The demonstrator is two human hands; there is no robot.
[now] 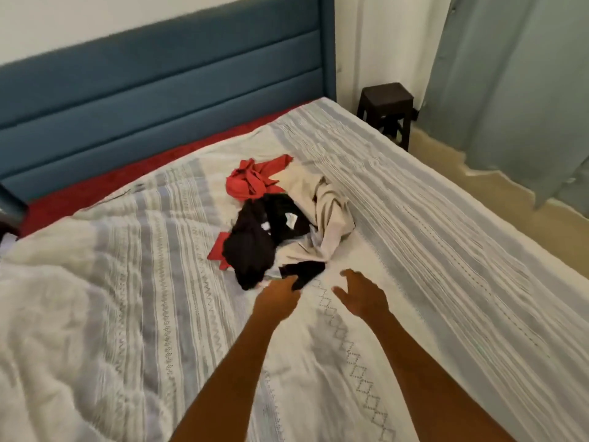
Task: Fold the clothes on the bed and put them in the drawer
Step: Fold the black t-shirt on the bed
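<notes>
A: Where are the clothes?

B: In one heap mid-bed. The red piece lies on the heap's headboard side, the black one spills toward the person, and the cream one sits on the heap's stool side.

A: And the hands?

B: The left hand has its fingers curled on the black edge nearest the person, probably to drag that piece free first. The right hand hovers just beside the heap, fingers spread and holding nothing, likely ready to take a second corner.

A: How far along?

B: Nothing looks folded yet, and no drawer is in view.
</notes>
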